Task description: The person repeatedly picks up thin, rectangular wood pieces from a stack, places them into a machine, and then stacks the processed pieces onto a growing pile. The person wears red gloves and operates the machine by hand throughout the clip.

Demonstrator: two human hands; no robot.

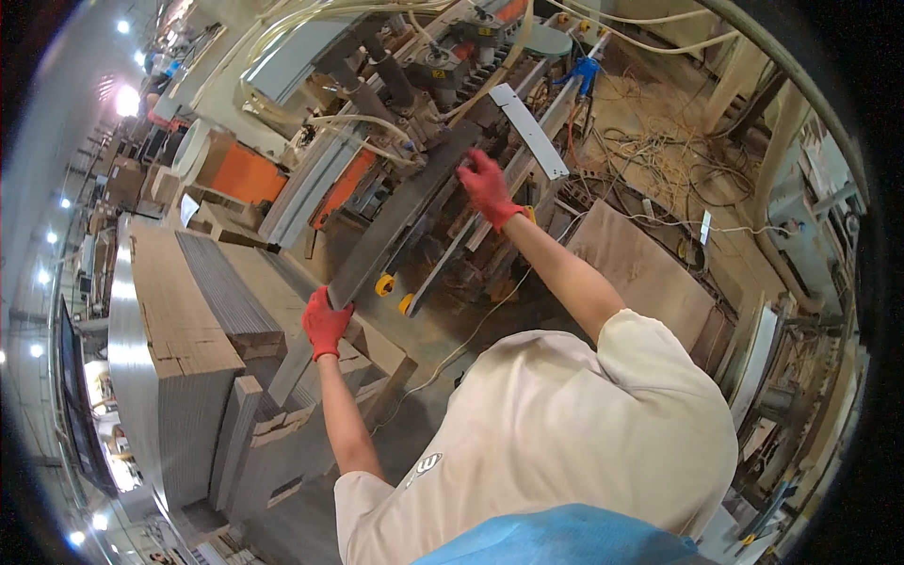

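Note:
A long, narrow dark grey board (400, 217) slants from near left to far right along the machine (377, 89). My left hand (327, 322), in a red glove, is closed around the board's near end. At the board's right edge, farther along, is my right hand (490, 191), also red-gloved. Its fingers are curled in, and what lies between them is hidden. Beyond that hand a white strip with small holes (529, 132) lies slanted across the machine's rails. Two yellow round fittings (385, 284) show at the near ends of the rails.
Stacks of grey and brown boards (184, 330) stand at my left. Pale hoses (372, 137) loop over the machine. On the right are a brown panel (645, 268), tangled cords and scraps (650, 132) on the floor, and a white cable (471, 350) running near me.

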